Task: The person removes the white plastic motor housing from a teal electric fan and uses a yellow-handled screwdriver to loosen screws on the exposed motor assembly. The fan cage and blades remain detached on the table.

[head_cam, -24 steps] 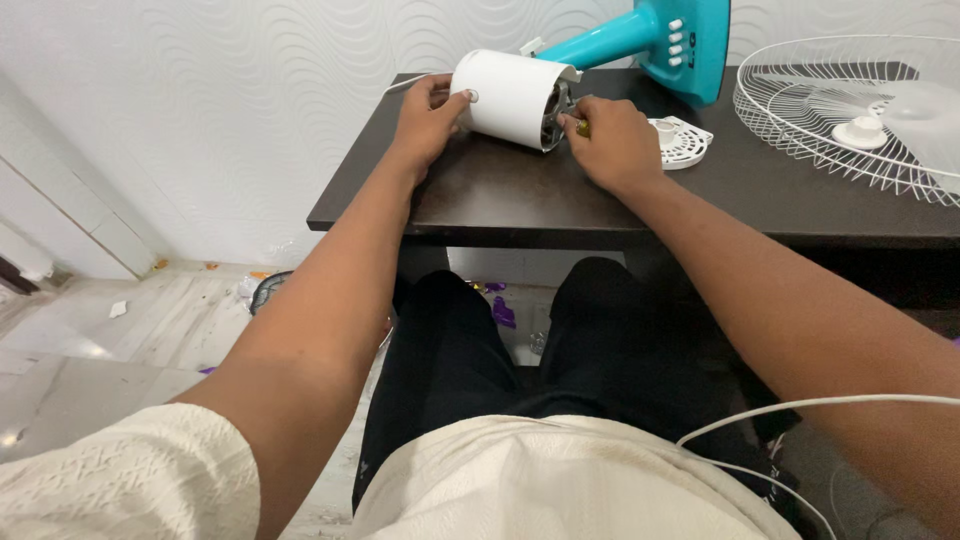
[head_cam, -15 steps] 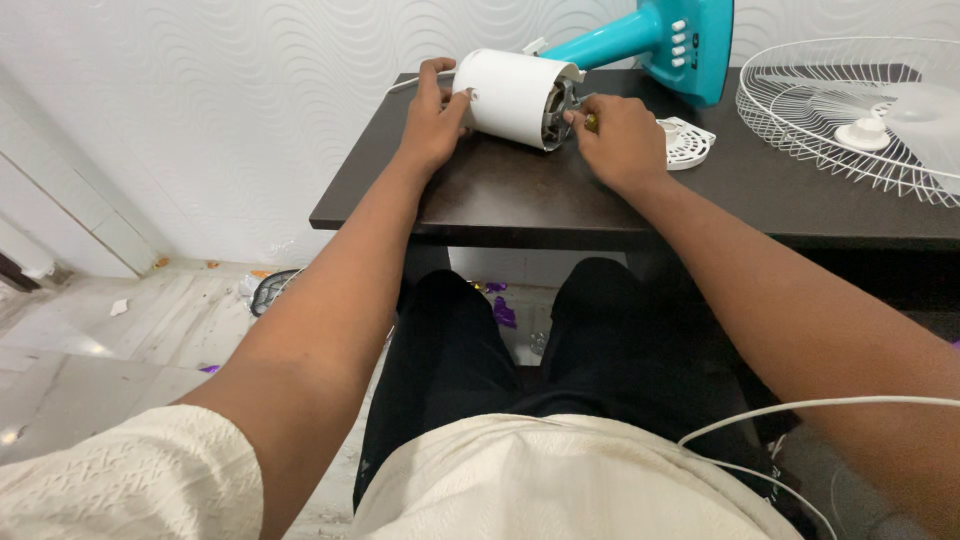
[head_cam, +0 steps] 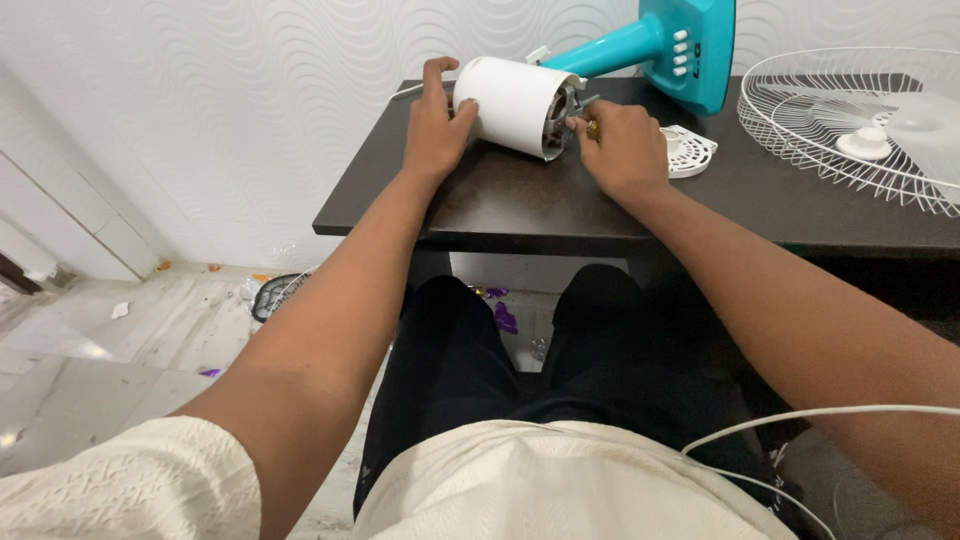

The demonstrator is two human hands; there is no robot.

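I have my left hand point(head_cam: 437, 125) wrapped over the closed back end of the white motor housing point(head_cam: 513, 103), a smooth, matte plastic cylinder lying on its side near the far edge of the dark table point(head_cam: 520, 205), fingers curled around it and thumb pressed on its curved wall. My right hand point(head_cam: 622, 145) sits at the open end of that cylinder, where grey metal motor parts show inside the rim; its fingertips are pinched together on something small with a yellowish glint, too small for me to name. Just behind the housing a glossy teal fan stand point(head_cam: 665, 40) leans away, its neck running into a broader block carrying a column of small white buttons. Touching the far side of my right hand lies a flat white plastic grille piece point(head_cam: 690, 150) with slotted openings. Well to the right, a white wire fan guard point(head_cam: 850, 120) rests like a shallow bowl, thin radial wires meeting a round white hub, with a pale translucent blade under it. The table top is dark brown with a faint wood grain and a squared edge. The wall point(head_cam: 250, 90) behind carries white embossed wavy paper. Below left, pale marble-like floor tiles point(head_cam: 90, 350) hold scattered scraps, some purple. A thin white cable point(head_cam: 800, 415) curves over my lap
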